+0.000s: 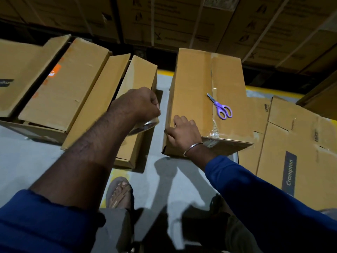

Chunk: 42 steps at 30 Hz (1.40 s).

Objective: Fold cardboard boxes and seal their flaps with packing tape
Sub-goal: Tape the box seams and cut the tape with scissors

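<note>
Box: your closed brown cardboard box (197,99), clear tape along its seam.
Tape: your clear roll (145,125), left of the box.

Dim warehouse light falls from above and behind the camera, leaving the stacked cartons (182,24) at the top nearly black. The pale floor (32,161) and the box (193,99) catch most of the light — hard arm shadows cross the floor (164,179). Wide-angle distortion bends the edges; the left hand (140,105) is slightly blurred.
</note>
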Available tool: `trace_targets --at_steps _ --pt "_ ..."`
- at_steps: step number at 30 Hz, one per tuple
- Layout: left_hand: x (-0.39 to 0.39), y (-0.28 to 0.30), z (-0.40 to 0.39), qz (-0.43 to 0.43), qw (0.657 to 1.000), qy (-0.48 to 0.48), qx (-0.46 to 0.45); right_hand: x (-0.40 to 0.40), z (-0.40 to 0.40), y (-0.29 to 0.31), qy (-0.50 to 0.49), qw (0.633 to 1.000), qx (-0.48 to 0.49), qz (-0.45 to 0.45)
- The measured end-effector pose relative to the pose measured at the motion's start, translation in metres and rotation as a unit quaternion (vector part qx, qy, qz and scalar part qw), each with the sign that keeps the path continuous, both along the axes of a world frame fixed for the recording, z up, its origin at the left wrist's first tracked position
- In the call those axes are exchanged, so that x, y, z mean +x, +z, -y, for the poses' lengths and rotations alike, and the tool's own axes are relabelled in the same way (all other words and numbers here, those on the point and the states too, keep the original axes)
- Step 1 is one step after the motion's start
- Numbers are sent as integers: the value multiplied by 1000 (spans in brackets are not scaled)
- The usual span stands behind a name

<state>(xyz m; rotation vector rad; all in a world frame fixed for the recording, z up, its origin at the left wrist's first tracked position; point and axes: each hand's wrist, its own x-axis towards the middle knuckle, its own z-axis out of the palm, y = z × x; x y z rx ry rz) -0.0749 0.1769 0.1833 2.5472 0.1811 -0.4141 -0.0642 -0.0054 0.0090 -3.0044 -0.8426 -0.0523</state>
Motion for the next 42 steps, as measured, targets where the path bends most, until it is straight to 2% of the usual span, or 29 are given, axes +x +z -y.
trace_targets --at_steps 4,7,9,11,13,15,17,20,28,38,42 --pt "0 0 2 -6 1000 -7 1 -11 -14 -6 -4 997 -69 15" --pt "0 0 2 -7 1000 -10 2 -14 -12 -6 -7 998 -62 9" --pt "-1 1 1 -7 1000 -7 2 -16 0 0 16 1000 6 -20" --pt "-1 2 0 -8 1000 -7 0 -19 21 9 9 990 133 -34" --pt "-1 3 1 -7 1000 -9 -2 -21 46 17 -57 972 228 -5" --pt "-1 5 4 -3 1000 -9 -1 -18 62 23 -123 962 244 3" --pt "-1 6 8 -2 1000 -11 -2 -11 65 26 -120 967 221 -32" --pt "-2 7 15 -3 1000 -17 -3 -3 47 26 -51 981 154 -104" --pt "-1 5 18 -15 999 -34 -2 1 24 6 -34 999 11 -16" --pt "-6 5 17 -17 998 -55 0 2 63 8 12 999 20 -43" --pt "-8 5 19 -18 998 -63 2 4 128 24 -54 995 -21 -84"
